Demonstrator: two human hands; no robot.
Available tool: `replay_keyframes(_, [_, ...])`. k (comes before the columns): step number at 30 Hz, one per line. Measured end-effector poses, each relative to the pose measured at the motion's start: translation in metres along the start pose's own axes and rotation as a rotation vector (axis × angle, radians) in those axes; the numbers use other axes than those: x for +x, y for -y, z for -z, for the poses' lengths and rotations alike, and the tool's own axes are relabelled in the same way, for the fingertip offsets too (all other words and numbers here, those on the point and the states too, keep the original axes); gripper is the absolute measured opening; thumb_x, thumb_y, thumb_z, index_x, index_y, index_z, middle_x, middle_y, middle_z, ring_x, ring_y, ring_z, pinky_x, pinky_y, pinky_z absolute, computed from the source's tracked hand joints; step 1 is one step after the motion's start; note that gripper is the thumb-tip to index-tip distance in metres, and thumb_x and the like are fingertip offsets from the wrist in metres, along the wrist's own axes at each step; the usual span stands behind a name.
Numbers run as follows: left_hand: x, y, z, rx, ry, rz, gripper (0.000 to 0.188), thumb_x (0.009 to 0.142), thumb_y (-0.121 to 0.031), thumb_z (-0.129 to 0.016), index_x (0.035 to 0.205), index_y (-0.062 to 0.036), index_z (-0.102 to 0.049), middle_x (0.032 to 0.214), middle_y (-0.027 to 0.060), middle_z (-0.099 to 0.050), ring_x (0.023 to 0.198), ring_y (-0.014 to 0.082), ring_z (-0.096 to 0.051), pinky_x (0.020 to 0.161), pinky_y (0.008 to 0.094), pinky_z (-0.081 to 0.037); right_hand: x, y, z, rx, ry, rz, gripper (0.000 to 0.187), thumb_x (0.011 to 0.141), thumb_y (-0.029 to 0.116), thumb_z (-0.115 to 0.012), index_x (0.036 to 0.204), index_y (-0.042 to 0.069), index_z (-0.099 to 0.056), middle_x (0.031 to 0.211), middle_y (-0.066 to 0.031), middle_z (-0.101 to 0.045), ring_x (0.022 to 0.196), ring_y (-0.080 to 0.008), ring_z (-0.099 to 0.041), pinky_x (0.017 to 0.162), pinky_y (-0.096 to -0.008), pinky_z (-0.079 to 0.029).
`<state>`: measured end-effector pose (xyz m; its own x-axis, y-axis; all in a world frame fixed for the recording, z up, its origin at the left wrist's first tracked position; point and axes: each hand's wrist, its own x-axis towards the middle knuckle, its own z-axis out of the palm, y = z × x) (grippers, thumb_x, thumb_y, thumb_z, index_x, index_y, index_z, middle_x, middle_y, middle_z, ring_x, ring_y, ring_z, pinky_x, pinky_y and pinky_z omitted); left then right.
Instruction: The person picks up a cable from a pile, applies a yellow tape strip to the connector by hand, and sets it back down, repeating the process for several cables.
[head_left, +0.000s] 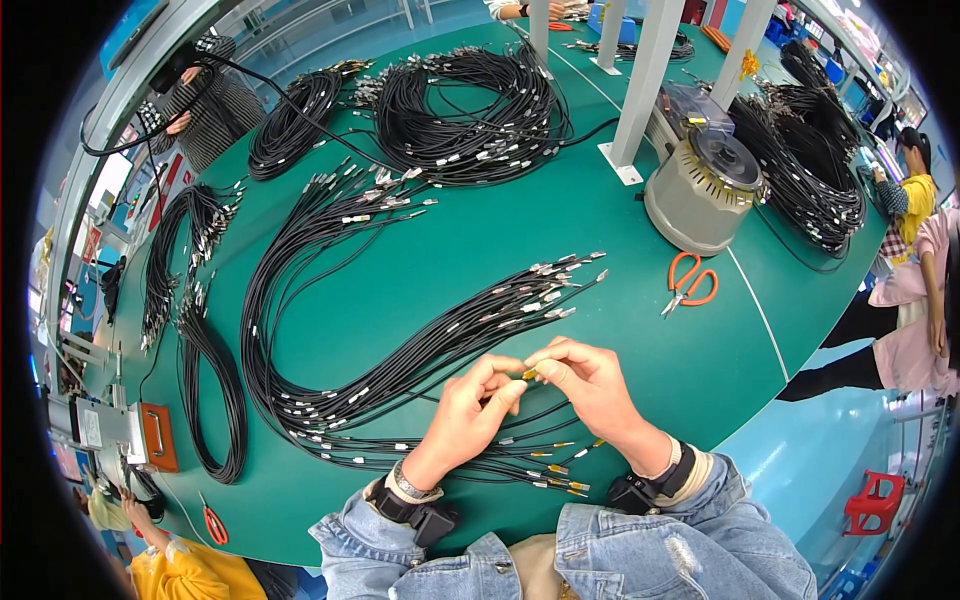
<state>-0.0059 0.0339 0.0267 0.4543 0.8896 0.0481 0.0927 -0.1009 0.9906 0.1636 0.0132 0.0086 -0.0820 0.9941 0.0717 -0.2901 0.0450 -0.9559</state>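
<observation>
My left hand (474,412) and my right hand (592,388) meet above the green table, fingers pinched together. Between their fingertips shows a small yellow cable end (530,374); the rest of that cable is mostly hidden by the hands. Under and beside my wrists lie black cables with yellow tips (560,467), spread on the table. Beyond my hands stretches a thick bundle of black cables (440,345), curved in a U, with white tags and metal ends. Orange-handled scissors (690,285) rest to the right of the bundle.
A round grey machine (703,190) and a metal post (645,90) stand at the back right. Coiled black cables (465,160) lie at the back, with looped bundles (215,400) at left. More scissors (214,524) lie at the near left. Co-workers (190,570) sit around the table.
</observation>
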Motion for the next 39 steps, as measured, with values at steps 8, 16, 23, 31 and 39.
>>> replay_keyframes(8, [0.001, 0.015, -0.011, 0.706, -0.202, -0.494, 0.012, 0.082, -0.007, -0.065, 0.090, 0.0002, -0.060, 0.069, 0.0090, -0.063, 0.050, 0.0142, -0.059, 0.044, 0.0248, -0.043, -0.003, -0.004, -0.001, 0.046, -0.018, 0.025, 0.013, 0.089, 0.005, -0.056, 0.096, -0.003, -0.064, 0.086, -0.0057, -0.059, 0.079, -0.0114, -0.054, 0.071, -0.0241, -0.044])
replay_keyframes(16, [-0.009, 0.015, -0.011, -0.113, 0.037, 0.257, 0.008, 0.083, -0.007, -0.064, 0.083, 0.0004, -0.061, 0.066, 0.0072, -0.063, 0.051, 0.0085, -0.055, 0.047, 0.0226, -0.043, -0.009, 0.001, 0.017, -0.114, 0.140, -0.081, 0.012, 0.088, 0.008, -0.058, 0.093, -0.002, -0.063, 0.089, -0.0068, -0.060, 0.082, -0.0140, -0.057, 0.074, -0.0279, -0.045])
replay_keyframes(23, [0.004, 0.016, 0.000, 0.542, -0.005, -0.174, 0.011, 0.078, -0.009, -0.067, 0.084, -0.0026, -0.062, 0.072, 0.0070, -0.060, 0.064, 0.0192, -0.056, 0.058, 0.0290, -0.045, -0.011, 0.016, 0.046, -0.581, 0.402, 0.028, 0.013, 0.084, 0.011, -0.061, 0.091, 0.000, -0.063, 0.085, -0.0089, -0.059, 0.077, -0.0189, -0.058, 0.071, -0.0304, -0.046])
replay_keyframes(31, [0.039, 0.029, 0.005, 1.091, -0.219, -0.342, 0.015, 0.068, -0.007, -0.071, 0.080, -0.0064, -0.062, 0.080, 0.0053, -0.056, 0.077, 0.0251, -0.053, 0.065, 0.0350, -0.045, 0.001, 0.034, 0.067, -0.721, 0.259, -0.051, 0.015, 0.084, 0.012, -0.062, 0.092, 0.000, -0.063, 0.081, -0.0074, -0.058, 0.075, -0.0169, -0.056, 0.069, -0.0288, -0.046])
replay_keyframes(39, [0.027, 0.022, 0.003, 0.898, -0.271, -0.420, 0.014, 0.068, -0.004, -0.071, 0.076, -0.0050, -0.059, 0.076, 0.0067, -0.057, 0.075, 0.0241, -0.054, 0.063, 0.0344, -0.044, 0.009, 0.031, 0.075, -0.504, -0.005, -0.141, 0.018, 0.087, 0.011, -0.059, 0.100, -0.001, -0.062, 0.085, -0.0039, -0.061, 0.076, -0.0102, -0.055, 0.071, -0.0247, -0.046])
